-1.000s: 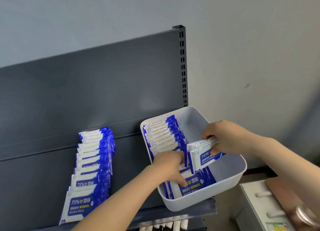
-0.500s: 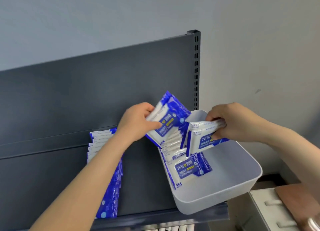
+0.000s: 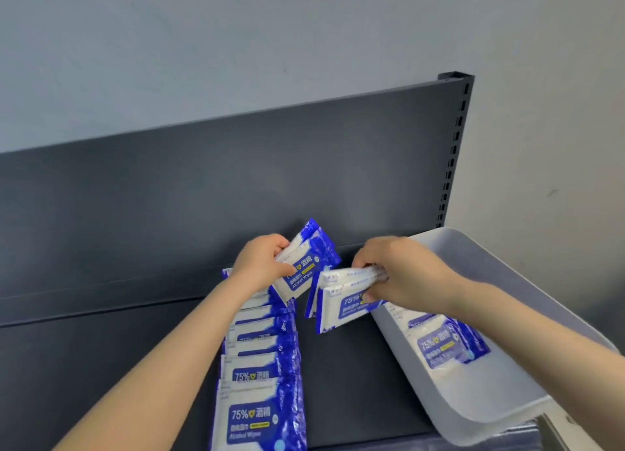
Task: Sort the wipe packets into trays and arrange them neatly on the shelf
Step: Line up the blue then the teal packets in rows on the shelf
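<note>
My left hand (image 3: 262,263) grips a small stack of blue-and-white wipe packets (image 3: 309,261), held tilted above the far end of a row of wipe packets (image 3: 257,376) that lies overlapping on the dark shelf (image 3: 345,379). My right hand (image 3: 399,269) pinches another couple of packets (image 3: 338,303) by their top edge, hanging over the shelf between the row and the white tray (image 3: 480,413). The tray stands at the right end of the shelf and holds a few packets (image 3: 443,344) along its left wall.
The shelf's dark back panel (image 3: 236,187) rises behind the hands, with a slotted upright post (image 3: 455,146) at its right end. A grey wall is above and to the right. The tray overhangs the shelf's front right corner.
Both hands have lifted packets out of the tray and carried them left, over the shelf beside the row. The camera has swung left, so the tray now sits at the right edge.
</note>
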